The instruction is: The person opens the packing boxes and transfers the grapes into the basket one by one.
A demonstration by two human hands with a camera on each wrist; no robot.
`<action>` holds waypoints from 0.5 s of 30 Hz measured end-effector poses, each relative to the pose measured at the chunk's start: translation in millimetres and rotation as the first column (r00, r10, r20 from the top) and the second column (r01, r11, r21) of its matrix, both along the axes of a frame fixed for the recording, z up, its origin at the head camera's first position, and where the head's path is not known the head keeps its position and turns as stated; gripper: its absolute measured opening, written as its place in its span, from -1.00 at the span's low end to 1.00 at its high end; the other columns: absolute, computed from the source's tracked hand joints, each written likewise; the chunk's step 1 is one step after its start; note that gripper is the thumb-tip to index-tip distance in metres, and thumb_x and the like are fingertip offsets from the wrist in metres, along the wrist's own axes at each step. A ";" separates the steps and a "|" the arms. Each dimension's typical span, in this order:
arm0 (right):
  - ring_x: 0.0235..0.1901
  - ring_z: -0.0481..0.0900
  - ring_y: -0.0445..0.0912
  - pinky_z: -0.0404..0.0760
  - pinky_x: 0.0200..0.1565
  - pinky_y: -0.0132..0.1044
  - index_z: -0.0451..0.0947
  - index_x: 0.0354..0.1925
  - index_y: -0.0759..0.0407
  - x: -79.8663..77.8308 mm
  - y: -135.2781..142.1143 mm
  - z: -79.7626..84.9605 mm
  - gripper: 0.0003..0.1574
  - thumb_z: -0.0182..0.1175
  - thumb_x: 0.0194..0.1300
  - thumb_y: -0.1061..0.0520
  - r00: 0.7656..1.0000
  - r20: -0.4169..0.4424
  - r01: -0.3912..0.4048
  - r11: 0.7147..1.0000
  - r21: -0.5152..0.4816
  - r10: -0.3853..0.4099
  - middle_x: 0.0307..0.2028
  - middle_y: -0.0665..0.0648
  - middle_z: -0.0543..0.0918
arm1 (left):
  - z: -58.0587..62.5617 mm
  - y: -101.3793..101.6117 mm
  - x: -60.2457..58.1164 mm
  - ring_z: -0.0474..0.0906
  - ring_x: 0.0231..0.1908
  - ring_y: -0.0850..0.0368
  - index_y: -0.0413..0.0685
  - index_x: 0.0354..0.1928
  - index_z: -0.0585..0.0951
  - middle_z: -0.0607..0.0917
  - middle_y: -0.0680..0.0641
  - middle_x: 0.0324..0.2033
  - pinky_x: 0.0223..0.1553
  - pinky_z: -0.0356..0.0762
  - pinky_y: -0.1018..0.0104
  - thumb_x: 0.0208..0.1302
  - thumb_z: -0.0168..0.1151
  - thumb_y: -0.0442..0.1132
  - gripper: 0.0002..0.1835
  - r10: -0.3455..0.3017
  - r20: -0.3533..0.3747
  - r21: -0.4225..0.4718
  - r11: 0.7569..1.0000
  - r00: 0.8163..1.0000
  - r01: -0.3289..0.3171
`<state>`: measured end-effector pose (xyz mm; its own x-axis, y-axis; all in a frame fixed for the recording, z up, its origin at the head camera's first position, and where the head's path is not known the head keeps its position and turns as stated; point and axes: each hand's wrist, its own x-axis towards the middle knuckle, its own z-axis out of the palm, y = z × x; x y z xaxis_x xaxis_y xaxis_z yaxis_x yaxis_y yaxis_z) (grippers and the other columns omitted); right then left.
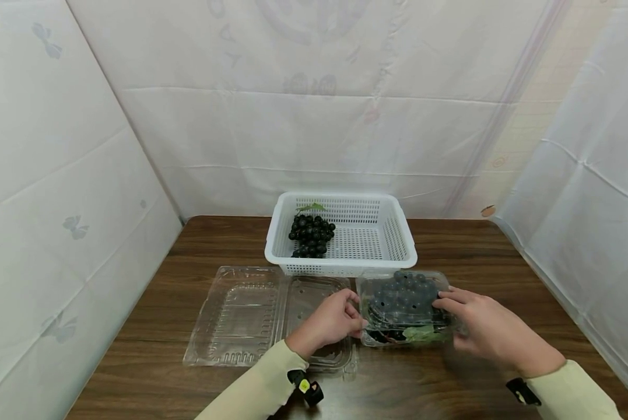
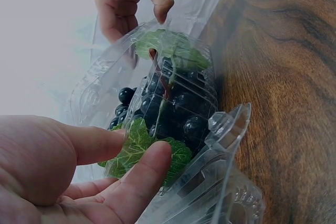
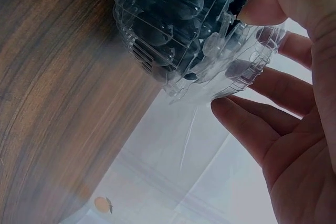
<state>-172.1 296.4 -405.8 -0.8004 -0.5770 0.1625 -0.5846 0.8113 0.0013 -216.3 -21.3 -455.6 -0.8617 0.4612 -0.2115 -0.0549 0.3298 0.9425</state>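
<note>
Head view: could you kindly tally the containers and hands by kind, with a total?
Basket: 1
Boxes: 2 (open box, grape box)
Hands: 2 (left hand, right hand)
Total: 5

Pale yellow sleeves (image 1: 261,380), black wristbands (image 1: 295,377), left one with yellow dot (image 1: 304,385)

Basket (image 1: 345,264) on table (image 1: 151,373), rear centre, curtain (image 1: 334,140) behind. Grapes (image 1: 312,233) in its left half. Before basket: open box (image 1: 281,303) left, grape box (image 1: 405,325) right. Left hand (image 1: 332,318) at grape box's left side, right hand (image 1: 484,324) at its right.
</note>
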 end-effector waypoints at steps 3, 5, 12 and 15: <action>0.04 0.72 0.17 0.44 -0.40 -0.38 0.65 0.11 0.10 -0.9 -0.8 1.5 -0.33 0.42 -0.08 0.26 1.000 0.017 0.005 1.000 0.008 -0.005 0.15 0.26 0.68 | 0.3 0.2 0.3 0.74 -0.38 -0.04 -0.20 0.16 0.48 0.68 -0.12 -0.33 -0.25 0.75 0.08 0.35 0.34 -0.41 -0.61 0.001 -0.002 -0.005 1.000 1.000 -0.001; 0.07 0.71 0.19 0.47 -0.39 -0.35 0.65 0.11 0.10 -1.5 -1.2 2.5 -0.33 0.41 -0.08 0.26 1.000 0.026 0.010 1.000 0.012 -0.011 0.15 0.25 0.68 | 0.2 0.5 0.4 0.73 -0.38 -0.04 -0.20 0.15 0.48 0.68 -0.12 -0.34 -0.25 0.76 0.08 0.34 0.35 -0.41 -0.61 0.002 -0.002 -0.005 1.000 1.000 -0.002; -0.06 0.75 0.07 0.42 -0.39 -0.37 0.65 0.11 0.10 -3.3 -1.0 6.4 -0.31 0.38 -0.10 0.27 0.999 0.049 0.009 1.000 0.017 -0.010 0.15 0.25 0.68 | -0.9 1.6 -0.4 0.74 -0.38 -0.04 -0.20 0.15 0.48 0.69 -0.12 -0.35 -0.25 0.76 0.10 0.34 0.35 -0.41 -0.61 0.002 -0.010 -0.011 1.000 1.000 -0.002; -0.25 0.74 -0.11 0.31 -0.41 -0.40 0.66 0.11 0.09 -4.5 0.1 8.0 -0.32 0.35 -0.09 0.28 0.997 0.077 0.006 1.000 0.003 -0.006 0.16 0.26 0.68 | -2.0 1.1 -1.0 0.74 -0.40 -0.02 -0.20 0.15 0.48 0.69 -0.12 -0.35 -0.26 0.76 0.09 0.33 0.36 -0.40 -0.60 0.002 -0.018 -0.010 1.000 1.000 -0.002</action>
